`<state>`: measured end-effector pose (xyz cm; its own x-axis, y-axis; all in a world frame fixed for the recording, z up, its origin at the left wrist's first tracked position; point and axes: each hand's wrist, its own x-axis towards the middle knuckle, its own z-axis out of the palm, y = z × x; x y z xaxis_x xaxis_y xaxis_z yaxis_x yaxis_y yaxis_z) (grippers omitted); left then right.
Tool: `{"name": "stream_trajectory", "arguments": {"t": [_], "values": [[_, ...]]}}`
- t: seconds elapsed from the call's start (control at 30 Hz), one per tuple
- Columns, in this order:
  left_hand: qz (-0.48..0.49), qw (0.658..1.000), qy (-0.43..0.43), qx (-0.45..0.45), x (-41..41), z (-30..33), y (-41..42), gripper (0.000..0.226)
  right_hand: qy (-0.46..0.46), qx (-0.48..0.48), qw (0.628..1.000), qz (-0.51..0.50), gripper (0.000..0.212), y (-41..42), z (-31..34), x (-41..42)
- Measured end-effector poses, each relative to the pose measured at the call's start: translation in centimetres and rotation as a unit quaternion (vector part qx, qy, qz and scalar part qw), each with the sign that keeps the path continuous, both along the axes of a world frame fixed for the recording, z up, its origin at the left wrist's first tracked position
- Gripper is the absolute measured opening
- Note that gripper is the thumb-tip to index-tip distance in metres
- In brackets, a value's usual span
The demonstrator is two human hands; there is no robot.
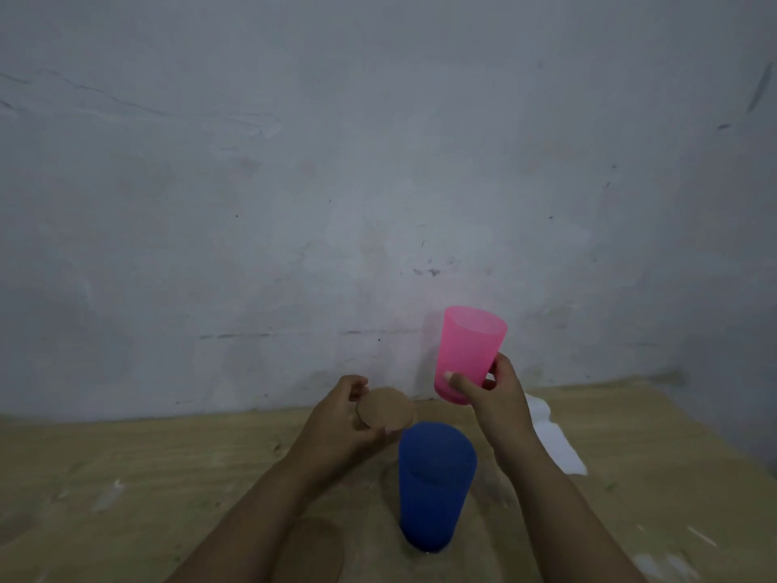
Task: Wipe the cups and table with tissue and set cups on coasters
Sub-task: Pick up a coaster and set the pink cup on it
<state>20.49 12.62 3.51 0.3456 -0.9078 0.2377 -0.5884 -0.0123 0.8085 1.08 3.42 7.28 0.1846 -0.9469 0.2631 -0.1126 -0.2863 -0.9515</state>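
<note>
The person's right hand [498,397] holds a translucent pink plastic cup [469,353] in the air above the far edge of the table, in front of the pale grey scuffed wall [336,162]. The cup is upright with a slight tilt, mouth up, and the thumb and fingers are clamped around its lower part near the base. The left hand [342,418] holds a round brown cork coaster [387,409] off the table, pinched at its left edge between the thumb below and the fingers curled over the top; the disc's flat face is turned partly toward the camera. The coaster sits just left of the pink cup, apart from it.

Between the two forearms a dark blue plastic cup [435,481] stands upright on the light wooden table [126,477], its mouth up, nearer the camera than both hands. A second round brown coaster [313,549] lies flat on the table just left of the blue cup's base, partly hidden under the left forearm. A crumpled white tissue [555,439] lies on the table to the right, behind the right wrist, close to the wall
</note>
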Motion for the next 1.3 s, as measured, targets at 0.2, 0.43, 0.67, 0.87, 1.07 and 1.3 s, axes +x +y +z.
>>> {"name": "stream_trajectory", "arguments": {"t": [0.2, 0.43, 0.67, 0.87, 1.07, 1.3], "values": [[-0.023, 0.999, -0.033, 0.034, 0.5, -2.1, -1.3, 0.082, -0.005, 0.017, 1.000, 0.012, 0.059, -1.2, -1.9, 0.3], [-0.024, 0.999, -0.037, 0.030, 0.7, -3.3, -1.6, 0.088, -0.023, 0.029, 0.999, 0.007, 0.058, -1.8, -3.8, 0.6], [-0.025, 0.998, -0.040, 0.033, 1.0, -3.7, -1.6, 0.100, -0.018, 0.032, 0.999, 0.030, 0.059, -1.8, -4.2, 1.9], [-0.002, 0.999, -0.048, 0.019, 1.2, -4.0, -2.1, 0.102, -0.017, 0.022, 0.997, 0.066, 0.051, -1.8, -4.0, 3.5], [0.011, 0.999, -0.038, 0.015, 1.5, -4.2, -2.2, 0.099, -0.010, 0.041, 0.993, 0.113, 0.061, -1.4, -5.3, 5.1], [0.015, 0.999, -0.042, 0.019, 1.3, -3.8, -1.9, 0.098, 0.010, 0.040, 0.989, 0.140, 0.054, -1.3, -5.7, 5.3]]}}
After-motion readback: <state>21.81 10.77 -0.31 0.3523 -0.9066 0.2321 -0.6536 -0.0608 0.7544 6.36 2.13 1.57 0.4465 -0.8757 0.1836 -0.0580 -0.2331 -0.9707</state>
